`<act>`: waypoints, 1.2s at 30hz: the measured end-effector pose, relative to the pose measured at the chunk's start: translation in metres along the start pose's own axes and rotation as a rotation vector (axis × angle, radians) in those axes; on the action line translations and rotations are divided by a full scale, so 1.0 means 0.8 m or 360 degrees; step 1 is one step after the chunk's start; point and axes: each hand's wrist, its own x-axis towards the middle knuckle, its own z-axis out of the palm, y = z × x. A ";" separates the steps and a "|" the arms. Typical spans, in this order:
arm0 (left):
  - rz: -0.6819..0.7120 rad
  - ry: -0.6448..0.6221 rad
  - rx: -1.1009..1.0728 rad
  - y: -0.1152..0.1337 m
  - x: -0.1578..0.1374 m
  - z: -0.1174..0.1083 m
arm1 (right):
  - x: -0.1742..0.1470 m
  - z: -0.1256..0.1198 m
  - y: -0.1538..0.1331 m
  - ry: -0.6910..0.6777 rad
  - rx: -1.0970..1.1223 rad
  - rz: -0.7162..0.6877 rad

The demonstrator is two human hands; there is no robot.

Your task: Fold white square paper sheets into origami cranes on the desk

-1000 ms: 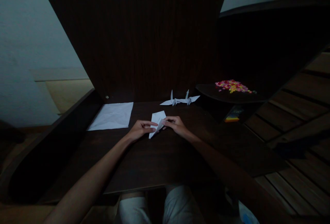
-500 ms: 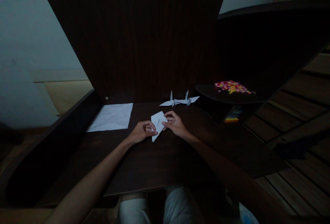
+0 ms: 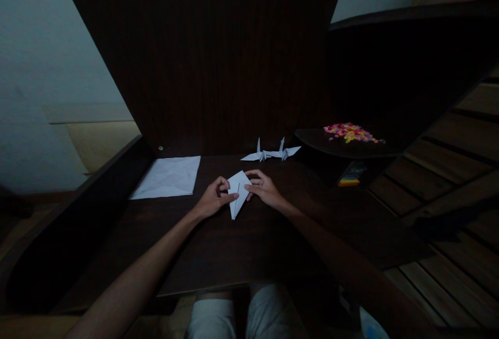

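A folded white paper point(image 3: 238, 201), kite-shaped with a slit down its middle, is held between both hands just over the dark desk. My left hand point(image 3: 213, 196) pinches its left edge, thumb on top and fingers bent behind. On the right edge, my right hand point(image 3: 263, 190) grips it with the thumb across the front and the fingers at the back. The narrow tip of the paper points down toward me. Two white origami cranes point(image 3: 271, 155) stand side by side behind it.
White paper sheets point(image 3: 167, 177) lie at the desk's left. A pile of small pink, red and yellow pieces point(image 3: 353, 132) rests on a curved shelf point(image 3: 312, 140) at right. Below that shelf is a colourful box point(image 3: 349, 180). A tall dark panel point(image 3: 218, 58) rises behind the desk point(image 3: 218, 250).
The folded paper has turned slightly, its narrow tip now lower and more upright. My left thumb has shifted up along its left side. The cranes and sheets stay put.
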 end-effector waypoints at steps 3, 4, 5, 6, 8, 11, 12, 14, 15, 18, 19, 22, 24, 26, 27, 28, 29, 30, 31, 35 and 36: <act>-0.0066 0.0083 -0.0073 -0.004 0.001 0.001 | -0.001 0.000 0.000 -0.0076 0.0014 0.0041; -0.0084 0.0104 -0.0081 -0.005 0.001 0.000 | -0.001 0.000 0.000 -0.0088 0.0023 0.0057; -0.0096 0.0113 -0.0077 -0.006 0.001 0.000 | -0.002 0.001 0.000 -0.0107 0.0023 0.0084; -0.0106 0.0104 -0.0056 -0.007 0.001 0.000 | -0.002 0.001 0.000 -0.0136 0.0010 0.0126; -0.0122 0.0045 0.0010 -0.006 0.001 -0.001 | -0.003 0.001 0.000 -0.0204 -0.0030 0.0219; -0.0129 -0.0029 0.0077 -0.005 0.000 0.001 | -0.005 0.002 -0.002 -0.0273 -0.0080 0.0279; -0.0124 -0.0032 0.0083 -0.004 0.000 0.001 | -0.006 0.003 -0.002 -0.0280 -0.0087 0.0267; -0.0105 -0.0016 0.0100 -0.004 0.000 0.003 | -0.007 0.004 -0.002 -0.0281 -0.0099 0.0230; -0.0097 -0.0003 0.0107 -0.004 0.001 0.003 | -0.008 0.005 -0.002 -0.0270 -0.0103 0.0207; -0.0105 0.0041 0.0055 -0.005 0.002 0.003 | -0.007 0.005 -0.001 -0.0218 -0.0081 0.0129; -0.0111 0.0067 0.0014 -0.005 0.003 0.003 | -0.007 0.005 -0.001 -0.0206 -0.0058 0.0110; -0.0115 0.0200 -0.0084 -0.006 0.003 0.002 | -0.005 0.003 -0.002 -0.0208 0.0050 0.0126; -0.0117 0.0272 -0.0112 -0.006 0.004 0.001 | -0.004 0.001 -0.003 -0.0217 0.0129 0.0167; -0.0134 0.0293 -0.0136 -0.006 0.005 0.000 | -0.004 -0.001 -0.006 -0.0210 0.0191 0.0181; -0.0142 0.0298 -0.0149 -0.006 0.006 0.000 | -0.004 -0.002 -0.007 -0.0198 0.0207 0.0175; -0.0151 0.0295 -0.0163 -0.007 0.006 0.000 | -0.004 -0.002 -0.007 -0.0179 0.0203 0.0161; -0.0160 0.0287 -0.0184 -0.007 0.007 0.000 | -0.004 -0.002 -0.007 -0.0153 0.0176 0.0140; -0.0165 0.0273 -0.0216 -0.007 0.007 0.000 | -0.005 -0.002 -0.007 -0.0118 0.0128 0.0115; -0.0167 0.0249 -0.0252 -0.007 0.007 0.001 | -0.005 -0.001 -0.006 -0.0082 0.0066 0.0086; -0.0124 0.0178 -0.0198 -0.005 0.003 0.004 | -0.004 0.002 -0.002 0.0013 -0.0119 0.0002; -0.0104 0.0167 -0.0145 -0.005 0.001 0.005 | -0.004 0.003 -0.001 0.0027 -0.0122 -0.0009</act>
